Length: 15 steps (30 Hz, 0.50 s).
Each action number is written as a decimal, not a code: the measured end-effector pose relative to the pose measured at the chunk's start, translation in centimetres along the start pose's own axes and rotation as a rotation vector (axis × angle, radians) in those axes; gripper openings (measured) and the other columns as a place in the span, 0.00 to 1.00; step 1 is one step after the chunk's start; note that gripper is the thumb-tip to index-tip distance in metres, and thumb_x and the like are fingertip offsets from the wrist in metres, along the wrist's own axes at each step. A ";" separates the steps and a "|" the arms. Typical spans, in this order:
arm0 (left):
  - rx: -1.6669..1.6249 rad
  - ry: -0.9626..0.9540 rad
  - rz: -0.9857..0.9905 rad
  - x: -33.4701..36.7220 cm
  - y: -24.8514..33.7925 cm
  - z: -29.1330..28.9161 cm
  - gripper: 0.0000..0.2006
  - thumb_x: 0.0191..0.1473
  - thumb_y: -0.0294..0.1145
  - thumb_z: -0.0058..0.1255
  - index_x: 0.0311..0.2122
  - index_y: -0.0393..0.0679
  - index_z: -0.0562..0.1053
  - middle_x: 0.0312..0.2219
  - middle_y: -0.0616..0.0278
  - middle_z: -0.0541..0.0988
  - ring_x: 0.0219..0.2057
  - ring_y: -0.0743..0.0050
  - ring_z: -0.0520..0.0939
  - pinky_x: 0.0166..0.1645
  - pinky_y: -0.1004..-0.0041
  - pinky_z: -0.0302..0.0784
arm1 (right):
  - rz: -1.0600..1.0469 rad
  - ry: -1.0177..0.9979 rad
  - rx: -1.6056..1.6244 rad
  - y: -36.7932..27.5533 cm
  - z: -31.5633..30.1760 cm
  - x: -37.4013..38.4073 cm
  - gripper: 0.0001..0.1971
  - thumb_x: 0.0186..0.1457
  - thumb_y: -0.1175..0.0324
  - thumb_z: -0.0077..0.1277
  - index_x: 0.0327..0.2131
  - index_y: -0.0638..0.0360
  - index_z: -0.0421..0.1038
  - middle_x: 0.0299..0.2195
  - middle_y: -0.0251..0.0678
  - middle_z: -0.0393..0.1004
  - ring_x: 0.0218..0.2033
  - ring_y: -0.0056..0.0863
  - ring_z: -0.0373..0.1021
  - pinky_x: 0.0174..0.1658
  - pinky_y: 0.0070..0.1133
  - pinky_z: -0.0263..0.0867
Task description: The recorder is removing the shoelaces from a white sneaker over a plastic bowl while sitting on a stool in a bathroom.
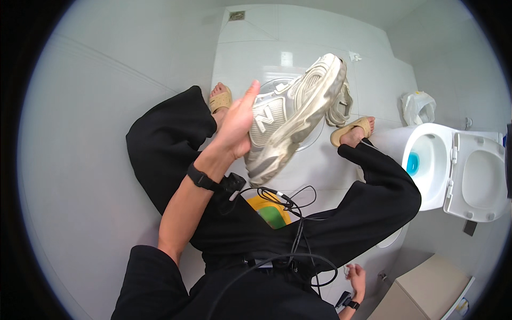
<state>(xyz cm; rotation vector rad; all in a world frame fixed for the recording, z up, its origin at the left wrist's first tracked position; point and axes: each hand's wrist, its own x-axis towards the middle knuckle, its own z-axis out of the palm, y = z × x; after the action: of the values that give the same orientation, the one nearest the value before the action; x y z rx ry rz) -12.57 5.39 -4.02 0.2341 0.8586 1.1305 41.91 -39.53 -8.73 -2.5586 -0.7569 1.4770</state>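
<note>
My left hand [237,125] is closed on a beige and white sneaker [298,117], gripping it by its heel end. The sneaker is tilted in the air, side panel up, its toe pointing to the far right. Partly hidden behind it, a second sneaker [340,106] of like colour rests lower down. Beneath both shows the curved rim of a round basin or lid [314,137]. Low at the right, beside my hip, my right hand [357,280] has its fingers curled round a small whitish thing too small to make out.
A white toilet [426,165] with raised lid and blue water stands at the right, a white plastic bag [418,108] beside it. A beige cabinet [421,290] is at lower right. Black cables [290,202] hang over my lap, above a yellow and green item [272,213]. A floor drain [237,16] lies far off.
</note>
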 end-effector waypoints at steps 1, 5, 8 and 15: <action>-0.008 0.004 0.010 0.2 -0.1 -0.4 0.25 0.80 0.50 0.40 0.57 0.35 0.77 0.49 0.52 0.88 0.46 0.66 0.91 0.52 0.64 0.90 | 0.009 -0.077 0.057 0.5 0.7 0.8 0.15 0.75 0.61 0.53 0.43 0.66 0.79 0.28 0.33 0.77 0.31 0.22 0.76 0.39 0.22 0.75; -0.426 -0.253 -0.214 0.2 -0.6 -2.2 0.25 0.81 0.45 0.35 0.62 0.34 0.75 0.53 0.50 0.87 0.49 0.60 0.91 0.58 0.60 0.89 | -0.314 0.299 -0.422 -0.1 -1.8 1.6 0.15 0.72 0.64 0.57 0.53 0.67 0.78 0.43 0.41 0.83 0.46 0.29 0.79 0.54 0.29 0.75; -0.480 -0.318 -0.194 0.4 -0.5 -3.1 0.24 0.81 0.44 0.34 0.63 0.35 0.74 0.55 0.51 0.86 0.51 0.58 0.90 0.59 0.57 0.88 | -0.552 0.611 -0.198 -12.2 -3.6 -1.1 0.11 0.72 0.70 0.55 0.51 0.68 0.77 0.43 0.40 0.82 0.48 0.31 0.78 0.56 0.30 0.74; -0.317 -0.100 -0.006 -1.5 -1.4 0.6 0.24 0.82 0.43 0.33 0.67 0.37 0.68 0.63 0.53 0.78 0.62 0.59 0.82 0.67 0.55 0.80 | -1.132 -0.024 0.489 -36.7 4.7 -7.7 0.31 0.70 0.57 0.55 0.67 0.65 0.61 0.54 0.49 0.78 0.56 0.40 0.77 0.65 0.36 0.69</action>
<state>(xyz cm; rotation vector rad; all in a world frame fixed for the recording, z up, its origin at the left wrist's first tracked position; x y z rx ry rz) -11.42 3.63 -3.64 0.0250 0.5811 1.2215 21.21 -11.78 6.55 -1.3057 -1.3068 1.0636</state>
